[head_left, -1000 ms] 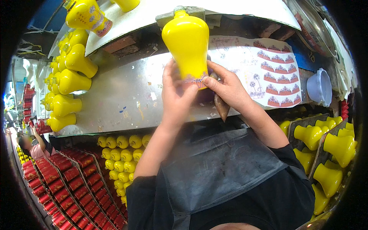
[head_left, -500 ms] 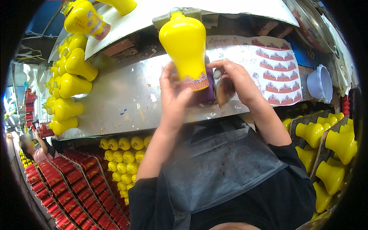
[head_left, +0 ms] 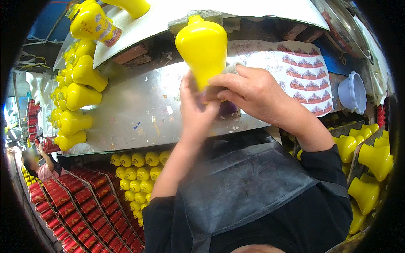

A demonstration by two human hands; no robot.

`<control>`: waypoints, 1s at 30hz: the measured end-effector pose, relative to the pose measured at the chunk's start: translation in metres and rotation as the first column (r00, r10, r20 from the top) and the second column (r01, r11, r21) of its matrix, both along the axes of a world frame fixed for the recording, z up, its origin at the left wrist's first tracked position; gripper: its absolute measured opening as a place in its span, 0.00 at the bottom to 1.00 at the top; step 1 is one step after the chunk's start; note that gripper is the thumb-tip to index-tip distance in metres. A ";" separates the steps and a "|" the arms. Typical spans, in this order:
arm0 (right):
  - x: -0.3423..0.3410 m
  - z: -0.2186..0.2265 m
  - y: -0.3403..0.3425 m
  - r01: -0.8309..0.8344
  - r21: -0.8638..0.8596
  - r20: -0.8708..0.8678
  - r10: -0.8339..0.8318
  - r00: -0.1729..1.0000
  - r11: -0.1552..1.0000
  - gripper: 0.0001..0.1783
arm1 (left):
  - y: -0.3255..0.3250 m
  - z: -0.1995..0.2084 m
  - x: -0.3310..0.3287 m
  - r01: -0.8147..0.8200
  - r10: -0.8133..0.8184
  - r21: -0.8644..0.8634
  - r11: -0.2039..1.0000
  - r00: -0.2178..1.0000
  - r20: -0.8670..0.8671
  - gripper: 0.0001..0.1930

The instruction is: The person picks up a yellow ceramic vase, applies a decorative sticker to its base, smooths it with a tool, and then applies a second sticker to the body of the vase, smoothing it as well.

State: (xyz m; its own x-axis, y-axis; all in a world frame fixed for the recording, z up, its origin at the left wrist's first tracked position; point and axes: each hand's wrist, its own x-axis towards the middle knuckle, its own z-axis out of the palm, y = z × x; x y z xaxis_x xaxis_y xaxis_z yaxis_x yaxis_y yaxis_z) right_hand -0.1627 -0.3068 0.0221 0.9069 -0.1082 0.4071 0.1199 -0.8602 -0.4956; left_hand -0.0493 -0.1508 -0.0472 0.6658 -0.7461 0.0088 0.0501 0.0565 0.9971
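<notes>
A glossy yellow bottle (head_left: 201,48) with a wide shoulder and narrow waist lies neck away from me, its neck against a grey block (head_left: 177,26). My left hand (head_left: 195,99) is closed round the left of its base, slightly blurred. My right hand (head_left: 255,86) presses against the right of the base. A dark brown flat piece, like a scraper, shows in its fingers, and something greyish (head_left: 231,67) sticks out above them. Both hands mostly hide the patterned band round the base. Beneath lies a purple pad (head_left: 228,109). Right of my hand is a white decal sheet (head_left: 304,80) with rows of red-purple borders.
Yellow bottles (head_left: 78,95) line the metal table's (head_left: 126,114) left end; a decorated bottle (head_left: 95,23) sits behind them. A lilac tub (head_left: 352,92) stands at right. Racks of red cylinders (head_left: 80,202) and yellow bottles (head_left: 137,173) flank me. Another person (head_left: 44,166) is far left.
My right hand has moved left, bringing the brown piece from beside the bottle onto its base. The bottle stays nearly in place; the patterned band is now mostly covered.
</notes>
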 end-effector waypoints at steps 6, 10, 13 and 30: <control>0.009 0.010 0.000 -0.016 -0.238 0.086 0.037 0.996 0.971 0.23 | 0.000 -0.014 0.004 -0.030 0.036 -0.031 0.999 0.979 0.202 0.46; 0.007 0.000 -0.006 0.125 -0.212 0.137 -0.097 0.986 0.969 0.22 | 0.007 -0.015 0.011 -0.056 -0.028 0.107 0.993 0.752 0.658 0.51; -0.008 -0.011 -0.003 0.129 -0.119 0.197 -0.104 0.975 0.984 0.23 | 0.002 -0.017 0.014 -0.126 0.071 0.024 0.992 0.693 0.718 0.50; -0.018 -0.023 0.003 0.134 -0.034 0.061 -0.132 0.989 0.990 0.20 | 0.004 -0.018 0.012 -0.170 0.052 0.085 0.982 0.673 0.738 0.53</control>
